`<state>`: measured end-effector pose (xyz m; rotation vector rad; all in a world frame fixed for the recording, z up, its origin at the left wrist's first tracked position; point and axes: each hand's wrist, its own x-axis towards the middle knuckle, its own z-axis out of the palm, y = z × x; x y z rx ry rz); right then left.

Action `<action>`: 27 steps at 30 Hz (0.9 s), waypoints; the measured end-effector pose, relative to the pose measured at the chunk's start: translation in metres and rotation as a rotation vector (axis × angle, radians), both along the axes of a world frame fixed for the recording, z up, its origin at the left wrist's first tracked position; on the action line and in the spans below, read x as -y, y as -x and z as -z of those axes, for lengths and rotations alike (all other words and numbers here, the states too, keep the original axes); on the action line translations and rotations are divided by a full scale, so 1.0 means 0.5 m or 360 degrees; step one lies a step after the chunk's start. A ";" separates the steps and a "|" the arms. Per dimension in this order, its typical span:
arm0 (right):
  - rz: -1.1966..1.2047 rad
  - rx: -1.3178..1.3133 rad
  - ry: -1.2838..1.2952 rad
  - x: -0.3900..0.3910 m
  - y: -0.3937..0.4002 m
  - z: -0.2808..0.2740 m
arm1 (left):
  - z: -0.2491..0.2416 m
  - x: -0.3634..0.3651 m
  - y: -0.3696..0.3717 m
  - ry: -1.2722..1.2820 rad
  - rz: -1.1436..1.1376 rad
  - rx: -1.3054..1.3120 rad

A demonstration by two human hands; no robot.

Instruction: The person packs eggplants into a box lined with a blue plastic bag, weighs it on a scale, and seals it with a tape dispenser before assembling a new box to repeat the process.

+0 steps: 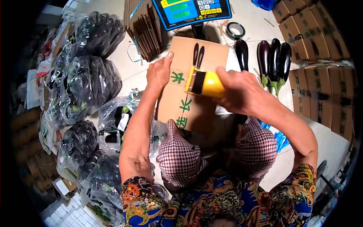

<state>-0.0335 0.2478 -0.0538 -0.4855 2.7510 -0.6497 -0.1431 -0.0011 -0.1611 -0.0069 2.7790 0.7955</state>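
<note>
A closed cardboard box (172, 98) with green printed characters and a picture of two eggplants lies in front of me, between my knees and a scale. My left hand (158, 72) grips its left side, thumb along the top edge. In my right hand (242, 89), somewhat blurred, is a yellow tape dispenser (211, 84), held over the middle of the box top. Its front end overlaps the seam between the flaps. The underside of the dispenser is hidden from this angle.
A digital scale (193, 13) stands beyond the box, near flattened cartons (143, 32) and a tape roll (235, 30). Loose eggplants (275, 60) lie at right before stacked boxes (319, 96). Clear bags of eggplants (90, 81) line the left. Blue plastic strips (281, 142) lie by my right knee.
</note>
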 end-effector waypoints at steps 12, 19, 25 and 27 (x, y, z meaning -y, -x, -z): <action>0.0285 -0.0099 0.0307 -0.214 -0.175 0.204 | -0.011 -0.008 -0.005 -0.0109 -0.0121 0.0065; 0.0397 -0.0123 0.0265 -0.324 -0.268 0.365 | -0.021 -0.015 -0.010 -0.0087 -0.0181 0.0074; 0.0452 -0.0024 0.0070 -0.398 -0.347 0.430 | -0.014 -0.015 -0.010 -0.0199 -0.0241 0.0114; 0.0399 -0.0017 -0.0001 -0.397 -0.328 0.435 | -0.013 -0.014 -0.011 -0.0217 -0.0244 0.0091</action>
